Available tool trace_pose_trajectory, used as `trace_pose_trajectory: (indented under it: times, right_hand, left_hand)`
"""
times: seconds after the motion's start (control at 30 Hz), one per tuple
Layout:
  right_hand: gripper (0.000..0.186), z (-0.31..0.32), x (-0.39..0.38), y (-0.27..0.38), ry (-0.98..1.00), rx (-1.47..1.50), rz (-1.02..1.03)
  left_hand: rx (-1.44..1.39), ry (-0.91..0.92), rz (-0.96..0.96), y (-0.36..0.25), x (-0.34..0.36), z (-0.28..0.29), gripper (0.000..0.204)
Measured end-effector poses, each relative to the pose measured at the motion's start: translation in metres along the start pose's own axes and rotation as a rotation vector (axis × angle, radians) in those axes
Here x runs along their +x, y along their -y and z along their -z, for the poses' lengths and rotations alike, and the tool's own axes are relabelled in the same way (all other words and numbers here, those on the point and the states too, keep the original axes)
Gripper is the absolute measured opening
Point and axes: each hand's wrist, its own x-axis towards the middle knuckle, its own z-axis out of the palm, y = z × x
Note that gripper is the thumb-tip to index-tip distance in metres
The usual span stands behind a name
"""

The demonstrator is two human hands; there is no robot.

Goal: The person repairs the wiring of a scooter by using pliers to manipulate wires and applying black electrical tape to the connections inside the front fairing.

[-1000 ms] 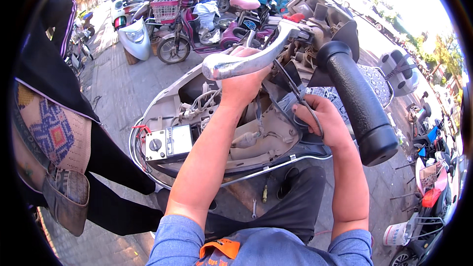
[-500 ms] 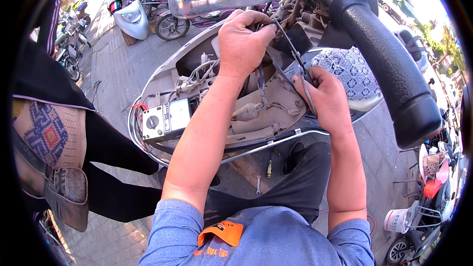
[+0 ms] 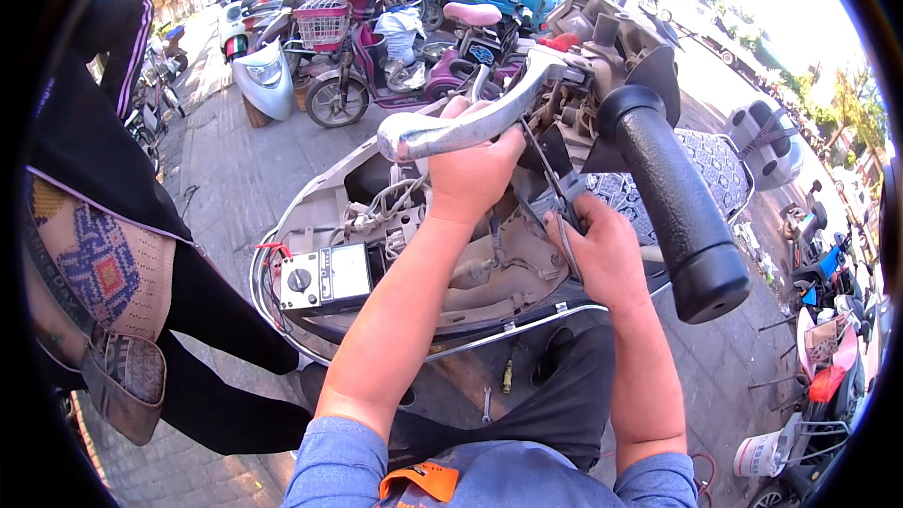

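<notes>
My left hand (image 3: 470,174) is closed in a pinch among the wires of a stripped scooter front, its fingers partly hidden behind the silver brake lever (image 3: 470,127). A slim dark cable (image 3: 543,158) slants from those fingers down to my right hand (image 3: 605,249). My right hand is closed round the cable's lower part, where a greyish curved length hangs below the thumb. Exposed brown and grey wiring (image 3: 381,202) lies in the open body shell left of my left forearm. An analog multimeter (image 3: 324,279) with a dial and red leads rests on the shell's left end.
A black handlebar grip (image 3: 673,207) juts close to my right hand. At the left stands a person in black with a patterned bag (image 3: 103,263). A wrench (image 3: 486,404) and a green-handled tool (image 3: 508,376) lie on the ground. Parked scooters (image 3: 376,75) stand beyond; a white bucket (image 3: 757,454) is at lower right.
The view has tilted up, so more parked scooters show. The handlebar has turned, and its lever now covers part of my left fingers. Both hands keep their hold on the cable.
</notes>
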Motion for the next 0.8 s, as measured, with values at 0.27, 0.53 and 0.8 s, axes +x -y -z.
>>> trace_pose_trajectory:
  times: [0.27,0.53,0.8]
  right_hand:
    - [0.041,-0.001,-0.008,-0.010,0.017,0.180,-0.124]
    - [0.038,-0.001,-0.020,-0.016,0.106,0.173,-0.298]
    - [0.044,0.011,-0.040,-0.014,0.029,-0.158,-0.016]
  left_hand:
    - [-0.138,0.059,0.136,-0.012,0.000,0.007,0.017]
    - [-0.023,0.052,0.113,-0.013,-0.005,0.011,0.020]
    - [-0.024,0.076,0.195,-0.026,-0.012,0.018,0.022]
